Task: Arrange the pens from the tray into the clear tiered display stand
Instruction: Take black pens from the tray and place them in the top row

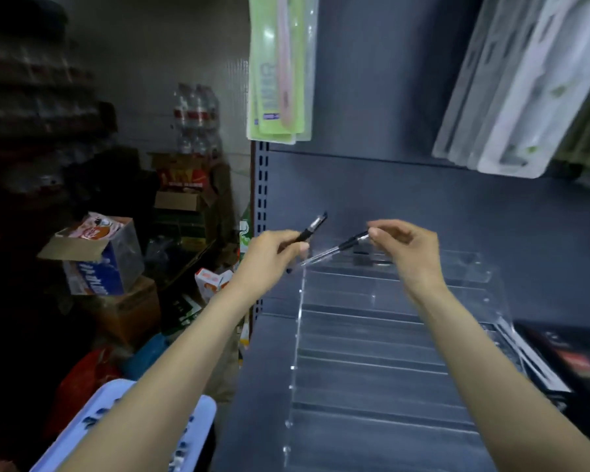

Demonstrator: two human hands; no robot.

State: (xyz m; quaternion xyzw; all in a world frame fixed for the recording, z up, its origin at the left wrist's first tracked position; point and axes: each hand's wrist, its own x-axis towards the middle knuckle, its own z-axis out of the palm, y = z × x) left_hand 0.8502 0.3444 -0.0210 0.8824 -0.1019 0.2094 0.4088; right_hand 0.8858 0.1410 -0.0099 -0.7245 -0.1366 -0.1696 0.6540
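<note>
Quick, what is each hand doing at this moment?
Left hand: grips a black pen.
Right hand: pinches a second pen by its end.

Nothing here reads clearly. The hanging green packet (280, 68) carries pale block lettering running sideways, and the blue carton (94, 267) has white characters, both too blurred to make out.

Grey metal shelf (259, 386) with a perforated upright at its left edge carries the clear tiered display stand (372, 352), which sits directly on the shelf surface. Its visible tiers hold no pens. Just right of the stand, a dark box (573, 356) lies on the same shelf, touching or nearly so.
</note>
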